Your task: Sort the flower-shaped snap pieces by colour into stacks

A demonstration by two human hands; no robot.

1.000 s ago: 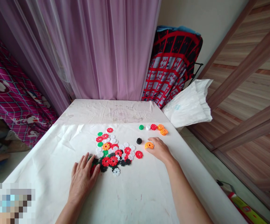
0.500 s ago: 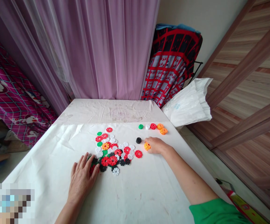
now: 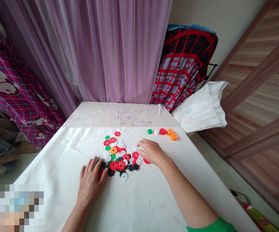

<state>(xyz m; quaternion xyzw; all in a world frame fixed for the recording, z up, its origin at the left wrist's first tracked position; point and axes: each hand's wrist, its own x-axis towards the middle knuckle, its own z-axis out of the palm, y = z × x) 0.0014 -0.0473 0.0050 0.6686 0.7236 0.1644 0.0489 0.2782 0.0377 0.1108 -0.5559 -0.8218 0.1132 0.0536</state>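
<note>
counter [image 3: 153, 199]: white sheet cover, frame centre
pile of toothed discs [image 3: 120, 156]: mid-counter, mixed colours
row of discs [image 3: 162, 132]: upper right, five

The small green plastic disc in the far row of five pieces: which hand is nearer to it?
Right. The right hand lies on the white sheet just in front of the small green plastic disc; the left hand rests flat much nearer the person, at the pile's left edge.
</note>
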